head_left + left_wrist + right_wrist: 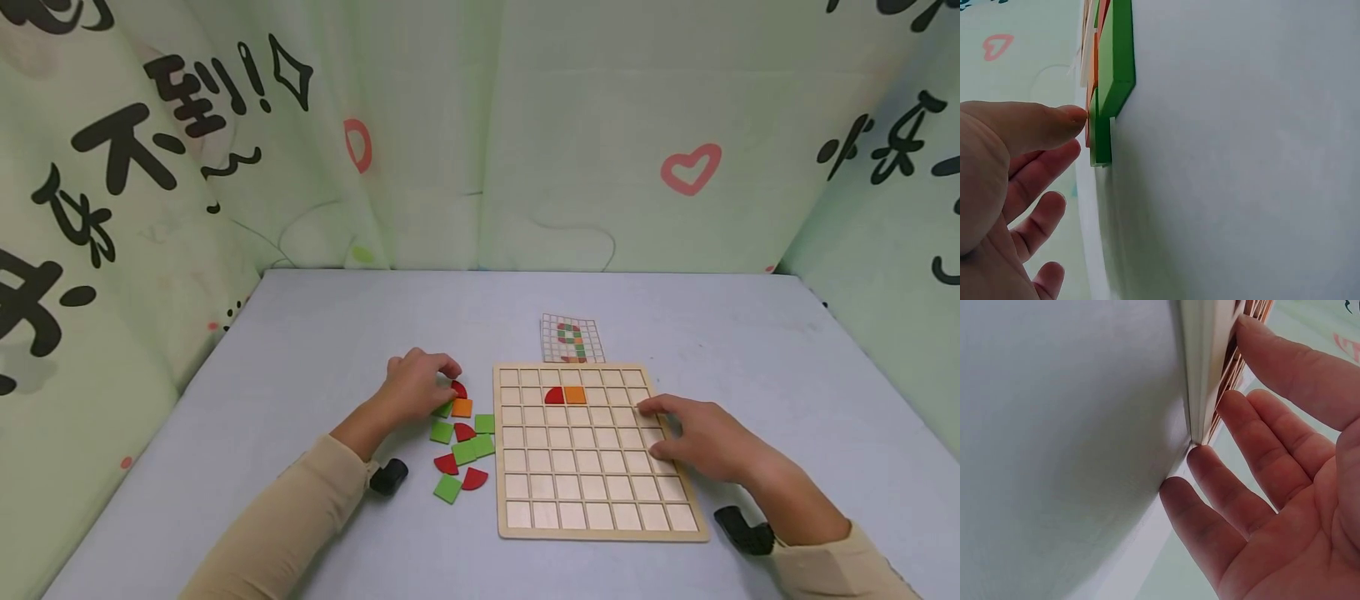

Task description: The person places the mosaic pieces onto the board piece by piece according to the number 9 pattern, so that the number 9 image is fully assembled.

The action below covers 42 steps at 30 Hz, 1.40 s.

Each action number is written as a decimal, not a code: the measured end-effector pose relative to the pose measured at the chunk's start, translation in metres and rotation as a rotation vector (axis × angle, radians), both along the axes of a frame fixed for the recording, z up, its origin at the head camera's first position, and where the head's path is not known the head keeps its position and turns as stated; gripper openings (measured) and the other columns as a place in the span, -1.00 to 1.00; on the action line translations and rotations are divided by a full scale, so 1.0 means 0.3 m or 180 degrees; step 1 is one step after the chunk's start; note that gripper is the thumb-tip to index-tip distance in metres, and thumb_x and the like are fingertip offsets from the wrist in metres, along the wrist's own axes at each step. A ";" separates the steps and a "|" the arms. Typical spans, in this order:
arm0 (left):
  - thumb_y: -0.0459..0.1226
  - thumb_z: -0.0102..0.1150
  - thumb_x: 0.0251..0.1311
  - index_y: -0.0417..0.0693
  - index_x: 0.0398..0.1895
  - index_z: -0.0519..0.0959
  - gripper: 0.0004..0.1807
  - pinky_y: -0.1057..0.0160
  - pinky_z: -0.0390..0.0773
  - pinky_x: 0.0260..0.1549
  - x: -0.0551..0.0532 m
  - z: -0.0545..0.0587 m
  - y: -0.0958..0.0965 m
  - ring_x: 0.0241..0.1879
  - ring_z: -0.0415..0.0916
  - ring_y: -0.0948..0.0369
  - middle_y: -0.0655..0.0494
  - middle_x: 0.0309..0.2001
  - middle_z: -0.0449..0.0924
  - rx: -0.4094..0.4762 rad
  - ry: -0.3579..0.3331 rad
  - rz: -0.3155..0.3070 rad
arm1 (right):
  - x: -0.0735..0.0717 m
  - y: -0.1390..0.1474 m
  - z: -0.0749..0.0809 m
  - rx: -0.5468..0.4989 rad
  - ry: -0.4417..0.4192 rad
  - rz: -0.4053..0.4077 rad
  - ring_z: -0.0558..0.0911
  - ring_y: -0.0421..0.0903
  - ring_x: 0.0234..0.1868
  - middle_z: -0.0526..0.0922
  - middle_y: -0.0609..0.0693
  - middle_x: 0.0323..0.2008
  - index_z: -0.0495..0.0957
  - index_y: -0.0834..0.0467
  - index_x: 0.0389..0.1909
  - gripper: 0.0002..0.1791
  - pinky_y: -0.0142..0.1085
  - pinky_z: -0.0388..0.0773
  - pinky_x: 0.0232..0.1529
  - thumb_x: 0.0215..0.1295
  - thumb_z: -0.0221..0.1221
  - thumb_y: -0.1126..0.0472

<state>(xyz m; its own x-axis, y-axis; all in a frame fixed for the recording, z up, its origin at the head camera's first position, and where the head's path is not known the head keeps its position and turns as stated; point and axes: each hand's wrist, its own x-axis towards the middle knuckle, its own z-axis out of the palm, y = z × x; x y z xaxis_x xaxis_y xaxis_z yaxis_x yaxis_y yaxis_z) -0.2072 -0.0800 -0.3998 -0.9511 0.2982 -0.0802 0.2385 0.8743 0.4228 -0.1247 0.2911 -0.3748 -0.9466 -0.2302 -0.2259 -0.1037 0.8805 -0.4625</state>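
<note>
- Left hand (417, 385) is crowding clustered tiles (462, 408); brushing could be displacing neighbours; pinch: cannot tell.
- Right hand (705, 435), fingers (1229, 492) spread, is touching board (601, 534); sideways pressure could be shifting it.

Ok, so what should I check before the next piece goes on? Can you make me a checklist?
1. Pattern card in sight: ok, it lies just past the board's far edge.
2. Grid board lying flat: ok, with the right hand at its right edge.
3. Placed pieces in their own squares: ok, the rounded red piece and orange square sit side by side.
4. Loose pieces near the left hand: ok, they lie left of the board.
5. Left hand gripping a piece firmly: cannot tell, contact is partly hidden.
6. Placed pieces match the card: cannot tell, its picture is too small.
</note>
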 end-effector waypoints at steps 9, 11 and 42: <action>-0.20 0.42 0.18 0.04 -0.04 0.67 -0.72 -0.01 0.27 0.06 -0.006 -0.006 0.008 -0.03 0.37 0.13 0.19 -0.16 0.64 -0.0067 -0.0077 0.0059 | -0.001 0.000 -0.002 0.0033 -0.0010 -0.0012 0.37 0.39 0.26 0.45 0.36 0.24 0.49 0.23 0.23 -0.39 0.26 0.34 0.14 0.15 0.39 0.16; -0.20 0.42 0.18 0.04 -0.04 0.67 -0.72 -0.01 0.27 0.05 -0.006 -0.006 0.009 -0.04 0.37 0.13 0.19 -0.17 0.64 -0.0078 -0.0079 0.0055 | -0.001 0.000 -0.003 0.0041 0.0016 0.0008 0.37 0.40 0.26 0.46 0.37 0.23 0.49 0.24 0.23 -0.39 0.26 0.34 0.14 0.15 0.39 0.17; -0.15 0.42 0.19 0.03 -0.06 0.68 -0.73 0.01 0.27 0.07 -0.003 0.008 0.021 -0.08 0.36 0.15 0.21 -0.24 0.60 -0.0318 0.0006 -0.0054 | 0.000 0.001 -0.002 0.0040 0.0022 0.0026 0.37 0.40 0.27 0.46 0.37 0.23 0.49 0.24 0.23 -0.38 0.25 0.35 0.13 0.15 0.39 0.17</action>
<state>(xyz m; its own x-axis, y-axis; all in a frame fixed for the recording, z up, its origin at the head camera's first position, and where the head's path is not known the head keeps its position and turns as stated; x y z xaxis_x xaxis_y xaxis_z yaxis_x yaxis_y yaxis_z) -0.2081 -0.0738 -0.3973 -0.9461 0.3050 -0.1088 0.2543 0.9079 0.3332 -0.1247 0.2914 -0.3755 -0.9462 -0.2351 -0.2222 -0.1141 0.8853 -0.4508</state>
